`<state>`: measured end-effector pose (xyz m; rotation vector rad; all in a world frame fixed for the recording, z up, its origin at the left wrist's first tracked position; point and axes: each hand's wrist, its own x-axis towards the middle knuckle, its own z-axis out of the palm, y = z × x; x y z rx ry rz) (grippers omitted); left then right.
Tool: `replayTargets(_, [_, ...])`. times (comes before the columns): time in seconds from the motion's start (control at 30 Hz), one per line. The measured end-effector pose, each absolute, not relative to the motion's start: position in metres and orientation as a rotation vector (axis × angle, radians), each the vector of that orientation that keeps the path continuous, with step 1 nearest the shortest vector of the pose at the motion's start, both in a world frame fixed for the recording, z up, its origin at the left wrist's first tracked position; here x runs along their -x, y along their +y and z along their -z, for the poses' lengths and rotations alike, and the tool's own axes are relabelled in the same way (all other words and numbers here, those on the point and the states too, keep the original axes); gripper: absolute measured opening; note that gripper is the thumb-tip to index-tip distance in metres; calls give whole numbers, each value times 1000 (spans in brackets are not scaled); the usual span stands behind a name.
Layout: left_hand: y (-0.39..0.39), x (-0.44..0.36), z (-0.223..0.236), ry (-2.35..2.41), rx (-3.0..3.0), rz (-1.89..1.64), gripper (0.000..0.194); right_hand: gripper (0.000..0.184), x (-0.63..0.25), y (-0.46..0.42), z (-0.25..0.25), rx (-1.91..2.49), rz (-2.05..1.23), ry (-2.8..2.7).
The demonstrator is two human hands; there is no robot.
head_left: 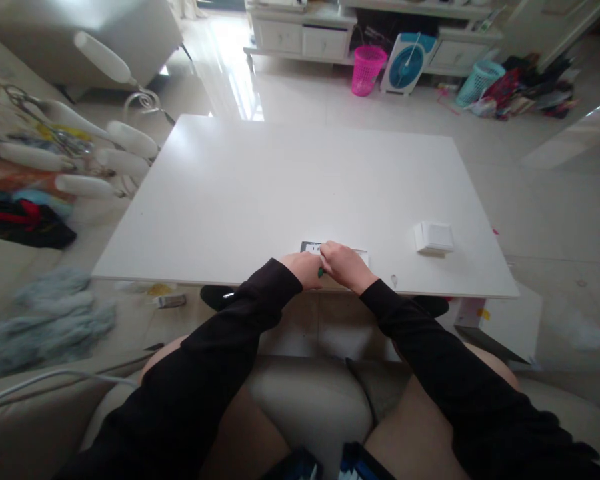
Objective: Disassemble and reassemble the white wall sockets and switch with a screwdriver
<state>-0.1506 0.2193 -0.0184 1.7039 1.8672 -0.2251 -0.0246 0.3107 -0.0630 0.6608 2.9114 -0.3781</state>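
Note:
Both my hands meet at the near edge of the white table [260, 193], over a flat white socket plate [314, 247] with a dark rim. My right hand [344, 265] lies curled on top of the plate and covers most of it. My left hand [306, 269] is closed beside it, and a small green thing [321, 272], perhaps a tool handle, shows between the two hands. A white wall switch [433, 237] lies apart on the table to the right. A small screw-like bit [394, 281] lies near the table's front edge.
Left of the table stand a drying rack with white pegs [87, 143] and piled clothes [25, 213]. A grey rug [45, 320] lies on the floor. Far back are a pink basket [367, 69], a blue fan [407, 65], a teal basket [479, 81] and a white cabinet [300, 37].

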Motion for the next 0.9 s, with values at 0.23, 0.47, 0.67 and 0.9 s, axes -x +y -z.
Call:
replayTargets(0.23, [219,149,17,1854,-1681,223,32,16,28,313,63,-770,391,2920])
replayTargets(0.47, [220,159,19,1862,-1670,142,35,11,18,336,45,-897,498,2930])
replayTargets(0.67, [221,193,24,2081,-1549,107,30,11,-19,371,47,-960,425,2720])
replayTargets(0.9, [225,188,35,1923,-1545,259,25,12,-39,378,62,-923,417,2634])
